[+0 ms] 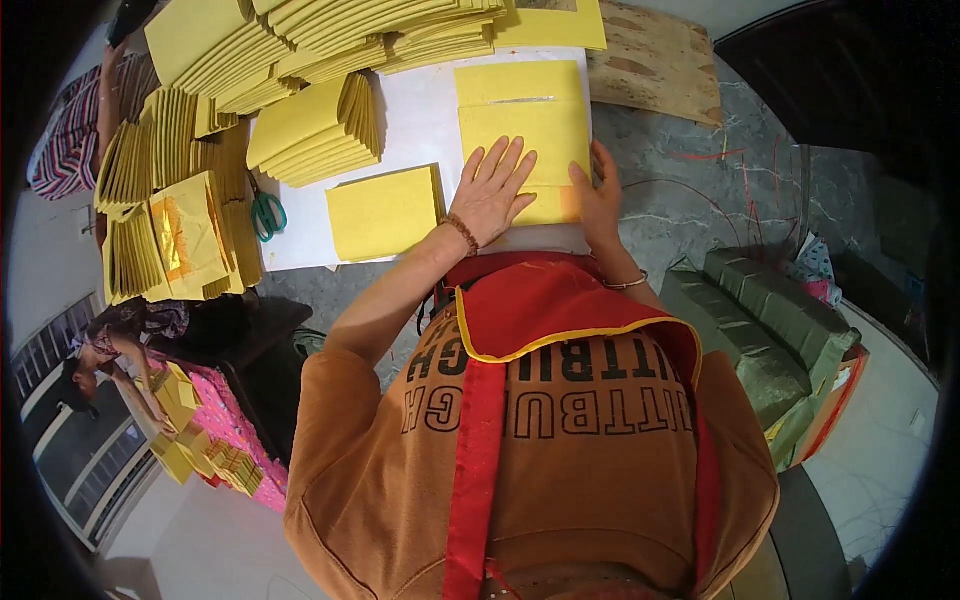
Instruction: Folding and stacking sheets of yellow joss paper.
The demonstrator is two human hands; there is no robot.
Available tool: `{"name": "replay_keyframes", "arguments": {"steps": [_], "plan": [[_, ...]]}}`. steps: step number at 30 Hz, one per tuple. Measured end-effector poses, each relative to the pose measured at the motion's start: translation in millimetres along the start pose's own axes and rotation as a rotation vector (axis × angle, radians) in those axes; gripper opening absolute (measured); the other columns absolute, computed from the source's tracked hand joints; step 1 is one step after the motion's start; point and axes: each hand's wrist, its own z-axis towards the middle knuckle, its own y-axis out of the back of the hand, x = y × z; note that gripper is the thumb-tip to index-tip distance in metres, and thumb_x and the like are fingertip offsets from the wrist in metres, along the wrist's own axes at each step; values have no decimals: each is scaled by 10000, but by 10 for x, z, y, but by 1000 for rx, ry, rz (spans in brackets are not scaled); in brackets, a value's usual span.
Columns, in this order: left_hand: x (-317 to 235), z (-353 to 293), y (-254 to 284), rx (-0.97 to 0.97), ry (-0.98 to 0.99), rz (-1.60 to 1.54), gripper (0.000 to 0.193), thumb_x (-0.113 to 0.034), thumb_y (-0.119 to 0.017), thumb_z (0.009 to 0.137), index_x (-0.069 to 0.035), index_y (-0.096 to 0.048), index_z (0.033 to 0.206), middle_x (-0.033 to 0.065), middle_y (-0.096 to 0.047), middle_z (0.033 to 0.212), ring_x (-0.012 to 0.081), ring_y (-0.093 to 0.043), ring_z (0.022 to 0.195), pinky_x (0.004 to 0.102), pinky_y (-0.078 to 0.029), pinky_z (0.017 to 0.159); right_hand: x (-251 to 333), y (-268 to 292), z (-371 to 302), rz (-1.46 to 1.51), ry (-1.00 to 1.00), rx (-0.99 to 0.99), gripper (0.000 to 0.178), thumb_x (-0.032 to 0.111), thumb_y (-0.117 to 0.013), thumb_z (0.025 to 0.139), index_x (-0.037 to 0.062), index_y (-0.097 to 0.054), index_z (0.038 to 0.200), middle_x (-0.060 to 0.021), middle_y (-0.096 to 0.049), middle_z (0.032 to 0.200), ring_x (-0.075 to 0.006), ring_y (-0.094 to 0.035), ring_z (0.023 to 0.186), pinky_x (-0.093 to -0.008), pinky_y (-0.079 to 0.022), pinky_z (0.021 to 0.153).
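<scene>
yellow paper (pixel 547 138) on white tabletop (pixel 415 125), left hand (pixel 494 190) flat atop; right hand (pixel 598 200), grip unclear; marbled floor (pixel 645 150) beside

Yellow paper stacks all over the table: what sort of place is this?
Probably a small paper-goods workshop: bundles of folded yellow sheets crowd the white-topped table, green-handled scissors lie beside them, and a co-worker sits by more yellow pieces.

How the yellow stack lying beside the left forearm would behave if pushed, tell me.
The yellow stack probably wouldn't tip, since it lies broad and flat. Its layers might slide apart, as no band shows around it.
</scene>
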Motion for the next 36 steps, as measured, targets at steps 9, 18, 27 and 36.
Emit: {"name": "replay_keyframes", "arguments": {"steps": [9,18,27,36], "plan": [[-53,198,94,-40,-166,358,579,-222,-584,773,2,-406,1277,219,-473,1225,336,-476,1088,421,-416,877,-33,73,19,168,-116,66,366,161,-496,915,7,-466,1245,-118,-474,1245,-193,-444,1150,-291,-339,971],[16,292,471,-424,-68,18,439,-82,-543,692,13,-535,1120,115,-611,975,235,-568,821,326,-473,709,98,108,-76,177,-42,125,544,288,-334,964,28,-148,1404,-191,-338,1340,-265,-330,1239,-351,-255,1026],[596,-1153,791,-406,170,230,487,-15,-529,708,-47,-535,1194,123,-551,1180,281,-521,1049,354,-440,875,38,174,-21,-266,109,212,442,253,-392,945,-15,-379,1296,-182,-381,1301,-280,-367,1209,-350,-266,1024],[742,-1499,320,-191,271,166,558,1,-527,708,-83,-480,1257,120,-444,1309,309,-441,1150,402,-384,937,-79,204,12,-242,105,216,435,218,-463,914,-12,-398,1278,-171,-390,1287,-278,-371,1197,-349,-283,1013]]}}
